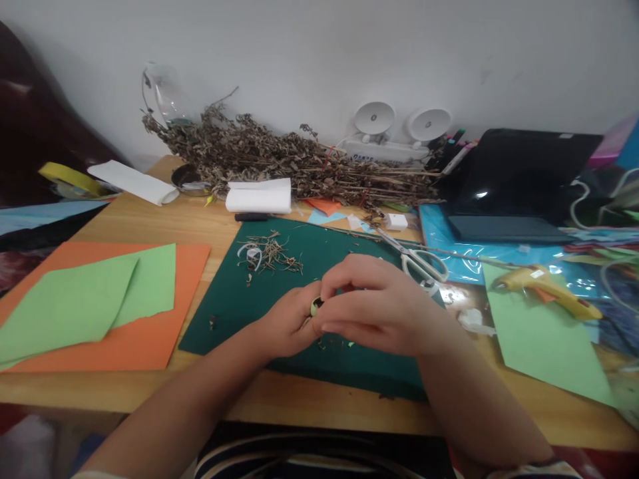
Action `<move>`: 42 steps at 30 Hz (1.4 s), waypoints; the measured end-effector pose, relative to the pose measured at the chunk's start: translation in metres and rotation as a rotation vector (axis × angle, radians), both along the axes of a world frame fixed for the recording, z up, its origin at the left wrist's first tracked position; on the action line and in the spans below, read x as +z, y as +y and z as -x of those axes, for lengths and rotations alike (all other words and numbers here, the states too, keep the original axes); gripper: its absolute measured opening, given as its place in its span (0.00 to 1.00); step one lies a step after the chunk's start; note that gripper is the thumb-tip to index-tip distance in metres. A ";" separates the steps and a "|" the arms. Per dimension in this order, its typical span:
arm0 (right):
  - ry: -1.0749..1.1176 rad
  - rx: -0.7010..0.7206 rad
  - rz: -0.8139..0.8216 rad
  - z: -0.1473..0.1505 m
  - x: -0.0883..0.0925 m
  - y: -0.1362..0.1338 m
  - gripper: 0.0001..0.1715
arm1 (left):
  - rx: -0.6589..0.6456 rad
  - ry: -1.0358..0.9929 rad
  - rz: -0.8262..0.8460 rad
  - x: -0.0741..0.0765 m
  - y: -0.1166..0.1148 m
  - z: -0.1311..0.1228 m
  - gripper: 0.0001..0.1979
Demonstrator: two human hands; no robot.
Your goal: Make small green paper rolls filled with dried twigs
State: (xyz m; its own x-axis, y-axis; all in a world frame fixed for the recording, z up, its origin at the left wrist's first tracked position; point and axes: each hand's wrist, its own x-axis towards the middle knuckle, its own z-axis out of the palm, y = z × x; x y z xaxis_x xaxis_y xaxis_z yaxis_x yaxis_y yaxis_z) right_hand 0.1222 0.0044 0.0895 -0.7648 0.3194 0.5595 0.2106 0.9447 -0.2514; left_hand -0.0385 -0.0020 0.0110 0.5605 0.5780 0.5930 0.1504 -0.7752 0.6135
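Above the dark green cutting mat (224, 299), both hands meet. My left hand (289, 322) is closed around a small pale green rolled piece (314, 307) with a dark middle; its exact kind is too small to tell. The fingers of my right hand (384, 306) are bent and pinched together right at that piece. Whatever lies between those fingertips is hidden. Behind the left hand, short dry twig bits (277, 253) and a white curled strip (251, 255) lie on the mat. White-handled scissors (424, 265) rest at its far right corner, behind the right hand.
A bundle of dry plant stems (279, 156) lies along the wall. Green paper (70, 306) on an orange sheet (150, 352) is at left. A yellow glue gun (554, 289) rests at right on green paper (544, 346). A black tablet (529, 176) stands behind.
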 end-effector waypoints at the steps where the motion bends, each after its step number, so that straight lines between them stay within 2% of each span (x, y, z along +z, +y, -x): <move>1: -0.014 -0.010 -0.027 0.001 0.000 -0.001 0.06 | -0.004 -0.003 -0.001 0.000 0.000 0.000 0.15; 3: -0.040 -0.040 -0.028 0.002 0.000 -0.002 0.07 | -0.005 0.000 0.023 0.000 -0.001 0.001 0.13; 8: -0.082 -0.094 0.092 -0.001 0.001 -0.001 0.08 | -0.011 -0.008 0.092 0.002 -0.002 0.000 0.12; 17: -0.258 -0.128 -0.044 0.000 0.006 -0.003 0.12 | -0.011 -0.052 0.009 -0.005 0.000 0.000 0.14; 24: -0.047 -0.066 -0.075 -0.002 0.004 -0.001 0.14 | -0.022 -0.058 0.059 0.000 -0.001 0.000 0.12; 30: -0.154 -0.141 -0.053 0.000 0.002 -0.005 0.15 | -0.009 -0.022 0.105 -0.002 -0.001 0.001 0.12; 36: -0.190 -0.126 -0.014 0.003 0.004 -0.007 0.18 | -0.014 0.051 0.172 -0.004 -0.003 -0.001 0.15; 39: -0.158 -0.162 -0.057 0.003 0.004 -0.007 0.16 | -0.017 0.032 0.195 -0.003 -0.002 -0.001 0.14; 42: -0.048 -0.200 -0.151 0.004 0.003 -0.012 0.09 | -0.004 0.065 0.243 -0.003 -0.001 -0.002 0.11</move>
State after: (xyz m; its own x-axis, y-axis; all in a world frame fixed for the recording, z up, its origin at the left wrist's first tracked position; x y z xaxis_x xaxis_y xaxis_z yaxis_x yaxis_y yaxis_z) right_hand 0.1177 -0.0079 0.0925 -0.7221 0.3820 0.5768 0.4050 0.9093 -0.0952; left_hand -0.0365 -0.0028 0.0083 0.5956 0.6966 0.4000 0.1922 -0.6071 0.7710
